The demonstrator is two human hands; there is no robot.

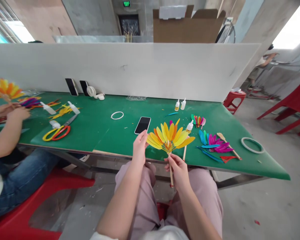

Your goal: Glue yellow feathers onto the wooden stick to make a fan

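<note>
A fan of yellow and orange feathers (171,136) on a thin wooden handle is held up over the table's near edge. My right hand (178,170) is closed round the handle just below the feathers. My left hand (140,146) pinches the tip of a feather at the fan's left side. Behind my left hand lies a phone (142,125) with a dark screen. Just beyond the fan stands a glue bottle (189,126), and a wooden stick (184,152) lies partly hidden by the feathers.
On the right lie purple and blue feathers (218,143), a wooden stick (228,146) and a white ring (252,145). Two glue bottles (180,105) stand farther back. Scissors (57,132) lie left, near a co-worker's hands (15,111) holding another feather fan. A white panel (115,70) borders the green table (102,130).
</note>
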